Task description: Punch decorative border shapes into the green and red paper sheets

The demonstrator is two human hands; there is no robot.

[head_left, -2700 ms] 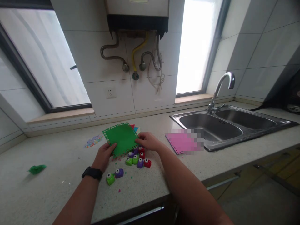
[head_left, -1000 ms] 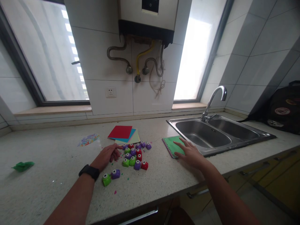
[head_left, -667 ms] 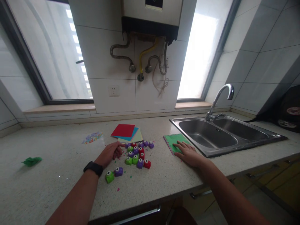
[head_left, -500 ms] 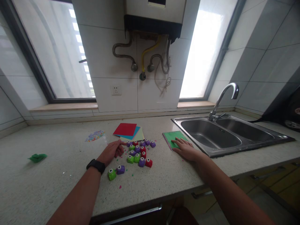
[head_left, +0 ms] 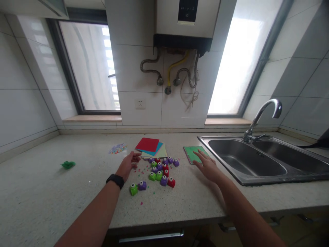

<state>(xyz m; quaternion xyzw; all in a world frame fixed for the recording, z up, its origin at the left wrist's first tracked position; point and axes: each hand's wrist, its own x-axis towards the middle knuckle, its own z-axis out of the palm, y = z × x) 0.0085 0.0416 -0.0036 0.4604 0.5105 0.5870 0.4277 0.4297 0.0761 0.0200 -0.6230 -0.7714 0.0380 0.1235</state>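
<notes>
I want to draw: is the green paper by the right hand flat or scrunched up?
Flat. The green paper looks smooth with straight edges; the right hand hides part of it.

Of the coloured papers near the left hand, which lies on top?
The red sheet: it lies over the blue sheet, with no paper over it.

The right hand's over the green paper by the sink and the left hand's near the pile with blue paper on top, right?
Not quite: the head view shows red paper on top, not blue. The right hand is over the green paper by the sink, the left hand near the pile.
</notes>
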